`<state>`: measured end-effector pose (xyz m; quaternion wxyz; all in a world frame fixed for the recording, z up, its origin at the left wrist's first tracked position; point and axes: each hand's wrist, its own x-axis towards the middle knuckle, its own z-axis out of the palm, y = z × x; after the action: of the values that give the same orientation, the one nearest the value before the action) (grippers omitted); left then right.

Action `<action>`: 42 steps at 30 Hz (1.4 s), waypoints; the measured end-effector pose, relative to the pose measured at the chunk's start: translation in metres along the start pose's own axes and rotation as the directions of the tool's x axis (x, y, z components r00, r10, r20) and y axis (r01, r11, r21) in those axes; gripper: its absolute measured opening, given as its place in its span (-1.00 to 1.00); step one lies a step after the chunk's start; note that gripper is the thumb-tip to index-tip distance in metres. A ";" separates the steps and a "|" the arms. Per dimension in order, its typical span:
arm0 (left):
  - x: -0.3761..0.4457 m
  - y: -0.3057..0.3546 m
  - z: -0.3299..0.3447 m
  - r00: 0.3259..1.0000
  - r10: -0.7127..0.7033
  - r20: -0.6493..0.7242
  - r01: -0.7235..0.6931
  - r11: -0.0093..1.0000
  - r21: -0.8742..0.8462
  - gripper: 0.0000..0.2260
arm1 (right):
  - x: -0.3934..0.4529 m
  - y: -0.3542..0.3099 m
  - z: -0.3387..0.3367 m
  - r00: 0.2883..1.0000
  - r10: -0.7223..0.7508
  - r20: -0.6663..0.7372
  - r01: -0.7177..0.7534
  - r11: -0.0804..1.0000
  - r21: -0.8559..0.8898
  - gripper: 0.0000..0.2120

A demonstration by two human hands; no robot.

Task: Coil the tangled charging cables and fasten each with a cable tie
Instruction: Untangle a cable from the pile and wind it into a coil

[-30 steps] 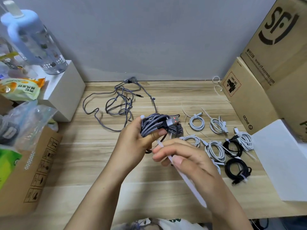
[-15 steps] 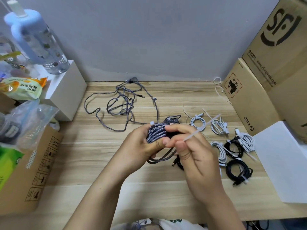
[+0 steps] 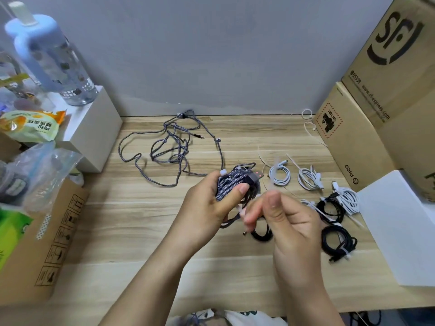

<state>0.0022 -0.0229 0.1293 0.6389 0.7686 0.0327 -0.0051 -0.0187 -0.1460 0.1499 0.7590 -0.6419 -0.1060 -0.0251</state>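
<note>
Left hand [image 3: 207, 201] fingers gripping braided grey cable coil [image 3: 231, 184], right hand [image 3: 284, 220] fingers pinching thin white cable tie [image 3: 273, 184]

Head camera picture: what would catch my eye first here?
Mid-desk, the left hand grips a coiled grey braided cable while the right hand, blurred, pinches a white cable tie beside it. To the right lie tied white and black coils; behind, a tangled grey cable.
</note>
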 end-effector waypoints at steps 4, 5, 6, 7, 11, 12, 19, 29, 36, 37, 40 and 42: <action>-0.001 0.003 0.004 0.997 0.017 -0.080 -0.016 1.000 0.023 -0.83 | -0.002 0.003 0.006 0.986 0.163 0.019 -0.163 0.986 0.019 -0.55; -0.001 0.003 0.003 0.995 0.033 -0.090 -0.030 0.999 0.031 -0.79 | -0.002 0.004 0.006 0.982 0.188 0.022 -0.189 0.982 0.010 -0.55; -0.002 0.004 0.003 0.995 0.045 -0.092 -0.042 0.998 0.035 -0.77 | -0.001 0.006 0.007 0.978 0.205 0.022 -0.205 0.979 -0.001 -0.54; -0.002 0.004 0.003 0.994 0.056 -0.091 -0.053 0.998 0.039 -0.79 | 0.000 0.007 0.006 0.976 0.218 0.019 -0.218 0.976 -0.009 -0.54; -0.004 0.007 0.004 0.992 0.084 -0.095 -0.074 0.991 0.108 -0.85 | 0.004 0.010 0.003 0.968 0.251 0.003 -0.251 0.968 -0.024 -0.56; -0.005 0.007 0.004 0.992 0.089 -0.094 -0.079 0.991 0.111 -0.84 | 0.005 0.010 0.003 0.968 0.251 0.005 -0.250 0.968 -0.025 -0.56; -0.005 0.006 0.002 0.992 0.107 -0.067 -0.100 0.990 0.100 -0.85 | 0.007 0.012 0.002 0.964 0.263 0.030 -0.262 0.965 -0.028 -0.56; -0.005 0.008 0.002 0.995 0.088 -0.052 -0.084 0.993 0.085 -0.89 | 0.007 0.013 0.002 0.966 0.255 0.044 -0.254 0.967 -0.024 -0.56; -0.006 0.006 0.003 0.990 0.131 -0.051 -0.124 0.986 0.108 -0.83 | 0.008 0.010 0.003 0.958 0.284 0.024 -0.284 0.959 -0.023 -0.55; -0.006 0.008 0.002 0.988 0.147 -0.036 -0.141 0.981 0.136 -0.87 | 0.008 0.010 0.003 0.958 0.287 0.018 -0.286 0.958 -0.022 -0.55; -0.008 0.009 -0.001 0.979 0.201 0.018 -0.200 0.951 0.238 -0.79 | 0.009 0.009 0.003 0.950 0.313 -0.009 -0.313 0.950 0.018 -0.55; -0.006 0.006 -0.005 0.970 0.230 0.076 -0.242 0.922 0.302 -0.77 | 0.008 0.008 0.002 0.941 0.338 -0.033 -0.336 0.940 0.057 -0.58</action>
<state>-0.0036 -0.0192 0.1368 0.5072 0.8571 -0.0736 0.0519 -0.0094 -0.1416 0.1444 0.7702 -0.6305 0.0207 0.0942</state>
